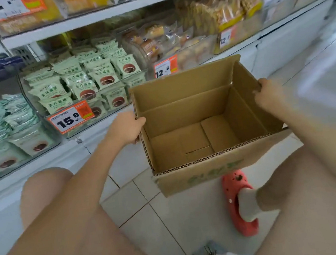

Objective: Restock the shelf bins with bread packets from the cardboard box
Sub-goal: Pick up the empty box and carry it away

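Note:
An open brown cardboard box (203, 127) hangs in the air in front of the low shelf, and nothing lies inside it. My left hand (125, 127) grips its left wall, thumb over the rim. My right hand (267, 95) grips the right wall near the far flap. Pale green bread packets (84, 82) fill a clear shelf bin (71, 130) with a 15.8 price tag, left of the box. More green packets (3, 132) fill the bin further left.
A clear bin of brown buns (162, 44) with a 12.8 tag stands behind the box, and a yellow-edged bin (232, 22) to its right. White shelf boards run above. White floor tiles (152, 210) lie below, with my red clog (240, 201) under the box.

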`<action>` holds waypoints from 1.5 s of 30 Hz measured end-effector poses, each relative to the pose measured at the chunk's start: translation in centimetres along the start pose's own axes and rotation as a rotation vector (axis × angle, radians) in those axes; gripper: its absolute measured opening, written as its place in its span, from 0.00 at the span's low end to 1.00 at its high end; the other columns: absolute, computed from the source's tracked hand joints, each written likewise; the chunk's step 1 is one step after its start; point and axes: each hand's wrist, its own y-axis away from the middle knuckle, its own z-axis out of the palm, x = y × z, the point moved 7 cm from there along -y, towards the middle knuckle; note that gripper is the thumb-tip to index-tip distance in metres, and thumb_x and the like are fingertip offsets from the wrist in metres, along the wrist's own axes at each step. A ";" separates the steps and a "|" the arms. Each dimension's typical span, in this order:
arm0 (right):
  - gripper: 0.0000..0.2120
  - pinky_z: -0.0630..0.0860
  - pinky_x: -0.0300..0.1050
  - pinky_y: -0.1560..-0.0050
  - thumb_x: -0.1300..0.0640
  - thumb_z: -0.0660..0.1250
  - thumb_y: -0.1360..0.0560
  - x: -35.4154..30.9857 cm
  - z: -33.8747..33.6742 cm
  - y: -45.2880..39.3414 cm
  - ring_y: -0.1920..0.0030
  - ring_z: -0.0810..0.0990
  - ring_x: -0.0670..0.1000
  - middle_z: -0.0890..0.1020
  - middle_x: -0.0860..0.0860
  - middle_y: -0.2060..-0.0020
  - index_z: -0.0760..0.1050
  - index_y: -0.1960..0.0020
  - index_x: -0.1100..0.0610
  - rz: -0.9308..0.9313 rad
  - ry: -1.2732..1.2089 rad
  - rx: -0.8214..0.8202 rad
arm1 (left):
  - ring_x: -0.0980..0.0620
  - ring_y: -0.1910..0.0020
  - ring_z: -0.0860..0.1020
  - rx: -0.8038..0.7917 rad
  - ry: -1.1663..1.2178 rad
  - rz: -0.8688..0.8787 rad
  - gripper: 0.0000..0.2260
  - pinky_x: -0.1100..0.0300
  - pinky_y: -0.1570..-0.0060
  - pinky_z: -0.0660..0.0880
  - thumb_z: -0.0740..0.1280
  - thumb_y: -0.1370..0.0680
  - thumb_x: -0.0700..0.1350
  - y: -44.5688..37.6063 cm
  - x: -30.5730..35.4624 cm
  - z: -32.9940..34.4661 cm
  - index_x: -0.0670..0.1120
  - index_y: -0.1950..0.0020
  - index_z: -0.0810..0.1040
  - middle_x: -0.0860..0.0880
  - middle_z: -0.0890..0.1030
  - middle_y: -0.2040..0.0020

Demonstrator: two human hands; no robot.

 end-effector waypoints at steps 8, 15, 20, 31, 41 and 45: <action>0.11 0.71 0.51 0.53 0.62 0.58 0.24 6.6 -9.6 0.5 0.46 0.76 0.67 0.78 0.67 0.48 0.74 0.44 0.65 0.176 0.019 0.207 | 0.52 0.78 0.74 0.047 -0.136 0.305 0.19 0.61 0.75 0.68 0.58 0.22 0.43 -3.2 14.7 -1.8 0.41 0.74 0.68 0.45 0.72 0.78; 0.14 0.71 0.53 0.45 0.61 0.59 0.22 11.7 -12.5 0.2 0.41 0.73 0.66 0.77 0.63 0.42 0.71 0.37 0.62 0.284 -0.079 0.320 | 0.46 0.74 0.71 0.017 -0.256 0.383 0.18 0.60 0.72 0.64 0.57 0.20 0.42 -7.5 21.2 1.1 0.42 0.71 0.65 0.44 0.69 0.75; 0.11 0.71 0.55 0.48 0.61 0.58 0.21 16.4 -10.6 -2.8 0.44 0.75 0.66 0.78 0.64 0.46 0.72 0.41 0.64 0.383 -0.056 0.335 | 0.40 0.64 0.72 0.034 -0.333 0.436 0.17 0.55 0.66 0.64 0.56 0.21 0.46 -12.4 26.0 5.5 0.40 0.68 0.66 0.34 0.73 0.65; 0.11 0.71 0.50 0.53 0.62 0.57 0.22 32.0 -1.6 -16.7 0.47 0.77 0.64 0.79 0.62 0.48 0.73 0.42 0.61 0.720 0.040 0.286 | 0.36 0.51 0.76 -0.196 -0.444 0.608 0.12 0.52 0.61 0.68 0.56 0.20 0.42 -30.1 41.1 27.1 0.38 0.59 0.72 0.33 0.77 0.51; 0.09 0.63 0.45 0.60 0.65 0.56 0.21 32.4 -11.3 -22.4 0.50 0.77 0.62 0.79 0.62 0.50 0.72 0.44 0.63 0.838 0.075 0.323 | 0.43 0.63 0.71 -0.369 -0.444 0.557 0.16 0.56 0.66 0.65 0.56 0.20 0.41 -34.4 50.3 26.7 0.40 0.68 0.66 0.43 0.69 0.67; 0.08 0.64 0.46 0.61 0.62 0.58 0.20 30.8 -18.5 -23.3 0.51 0.78 0.64 0.80 0.63 0.52 0.72 0.44 0.63 0.873 0.057 0.284 | 0.42 0.61 0.71 -0.348 -0.498 0.542 0.14 0.55 0.64 0.67 0.56 0.20 0.43 -33.3 55.7 20.5 0.38 0.63 0.69 0.41 0.71 0.62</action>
